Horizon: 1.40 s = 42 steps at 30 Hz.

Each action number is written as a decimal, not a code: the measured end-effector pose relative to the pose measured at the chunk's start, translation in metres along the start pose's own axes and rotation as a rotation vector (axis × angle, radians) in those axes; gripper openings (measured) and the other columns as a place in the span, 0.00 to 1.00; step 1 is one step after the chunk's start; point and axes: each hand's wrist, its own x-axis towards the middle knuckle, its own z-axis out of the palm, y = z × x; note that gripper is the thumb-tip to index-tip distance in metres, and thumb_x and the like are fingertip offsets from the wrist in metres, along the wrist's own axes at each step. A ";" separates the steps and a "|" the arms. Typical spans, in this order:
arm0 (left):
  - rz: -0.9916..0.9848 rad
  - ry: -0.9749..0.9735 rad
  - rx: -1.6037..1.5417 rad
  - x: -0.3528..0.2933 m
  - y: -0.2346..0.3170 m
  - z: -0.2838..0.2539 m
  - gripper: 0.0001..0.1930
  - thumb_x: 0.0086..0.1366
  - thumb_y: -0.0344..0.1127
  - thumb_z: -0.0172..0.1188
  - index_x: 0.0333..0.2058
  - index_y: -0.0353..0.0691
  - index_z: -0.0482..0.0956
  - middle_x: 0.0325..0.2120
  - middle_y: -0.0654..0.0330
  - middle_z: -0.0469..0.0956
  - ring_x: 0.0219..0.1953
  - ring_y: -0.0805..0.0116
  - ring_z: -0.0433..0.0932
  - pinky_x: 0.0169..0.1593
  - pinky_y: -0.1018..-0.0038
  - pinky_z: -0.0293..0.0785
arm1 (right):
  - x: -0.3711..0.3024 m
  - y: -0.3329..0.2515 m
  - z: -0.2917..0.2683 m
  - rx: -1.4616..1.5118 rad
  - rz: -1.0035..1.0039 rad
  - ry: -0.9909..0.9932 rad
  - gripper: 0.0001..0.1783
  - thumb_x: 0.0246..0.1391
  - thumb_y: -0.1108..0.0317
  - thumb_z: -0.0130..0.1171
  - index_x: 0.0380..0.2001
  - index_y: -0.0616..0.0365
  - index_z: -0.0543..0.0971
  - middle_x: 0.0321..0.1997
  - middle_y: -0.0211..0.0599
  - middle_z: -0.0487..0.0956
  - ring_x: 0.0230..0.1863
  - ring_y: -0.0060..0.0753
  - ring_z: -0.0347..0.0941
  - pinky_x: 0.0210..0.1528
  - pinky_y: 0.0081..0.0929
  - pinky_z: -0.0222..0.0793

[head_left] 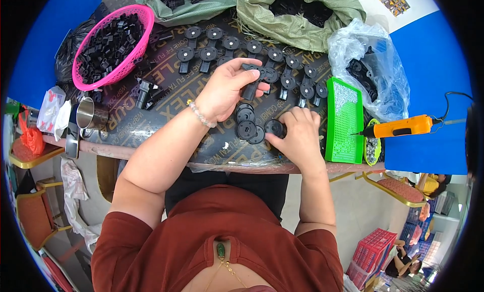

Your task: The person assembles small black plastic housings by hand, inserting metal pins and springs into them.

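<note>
My left hand (225,92) is raised over the middle of the table. Its thumb and fingers grip a black plastic part with a round head and a short stem (250,92). Lower and to the right, my right hand (302,135) is closed around the edge of a round black disc (273,127), thumb on the near side. Just left of that disc lies a small cluster of similar black discs (246,130), partly overlapping. Beyond both hands, several assembled black parts with round heads (207,53) lie in rows.
A pink basket (151,27) of small black pieces stands at left, near a steel cup (92,115). Two green sacks (247,9) and a clear plastic bag (398,75) hold black parts. At right are a green tray (344,153) of small screws and an orange electric screwdriver (403,127).
</note>
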 end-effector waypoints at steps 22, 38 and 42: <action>-0.074 -0.122 -0.140 0.002 -0.011 -0.006 0.17 0.78 0.33 0.47 0.58 0.33 0.75 0.49 0.53 0.81 0.48 0.65 0.83 0.54 0.66 0.82 | 0.071 -0.005 -0.029 0.228 -0.214 0.296 0.26 0.43 0.58 0.77 0.46 0.58 0.83 0.49 0.38 0.78 0.55 0.46 0.71 0.60 0.44 0.62; 1.319 -0.018 0.994 -0.025 0.016 0.012 0.23 0.66 0.39 0.58 0.58 0.40 0.78 0.63 0.42 0.70 0.68 0.37 0.66 0.69 0.49 0.62 | 0.134 -0.006 0.012 0.253 -0.467 0.363 0.17 0.54 0.64 0.65 0.47 0.56 0.81 0.42 0.43 0.80 0.45 0.53 0.74 0.48 0.47 0.68; 1.464 -0.246 0.970 -0.031 0.006 0.009 0.19 0.70 0.42 0.54 0.52 0.39 0.83 0.59 0.40 0.74 0.66 0.34 0.67 0.65 0.42 0.63 | 0.145 -0.069 0.038 0.291 -0.588 0.234 0.26 0.48 0.55 0.72 0.49 0.54 0.82 0.45 0.35 0.79 0.50 0.43 0.70 0.53 0.41 0.64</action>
